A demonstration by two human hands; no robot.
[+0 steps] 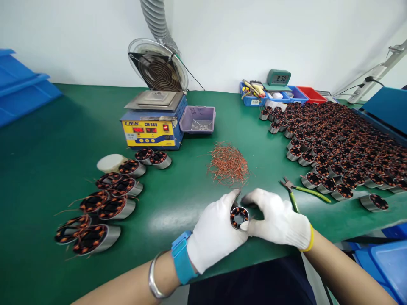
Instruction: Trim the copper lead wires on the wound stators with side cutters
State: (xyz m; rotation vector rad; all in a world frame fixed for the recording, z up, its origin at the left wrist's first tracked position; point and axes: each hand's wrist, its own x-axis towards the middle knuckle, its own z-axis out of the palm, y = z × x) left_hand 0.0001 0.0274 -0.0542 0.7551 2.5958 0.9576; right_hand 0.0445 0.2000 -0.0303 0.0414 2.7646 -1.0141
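A copper-wound metal ring (234,215) sits near the bench's front, clasped by the gloved left hand (216,232); the right hand (276,221) curves alongside, thumb and fingers apart. Smooth glove fabric could let it slip; stray copper clippings (228,164) beyond could snag windings.

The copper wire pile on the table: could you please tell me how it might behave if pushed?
The copper wire pile would probably spread rather than slide whole, as its edge looks loose and straggly. Where strands cross, some may snag and drag together. Being thin, each is likely light.
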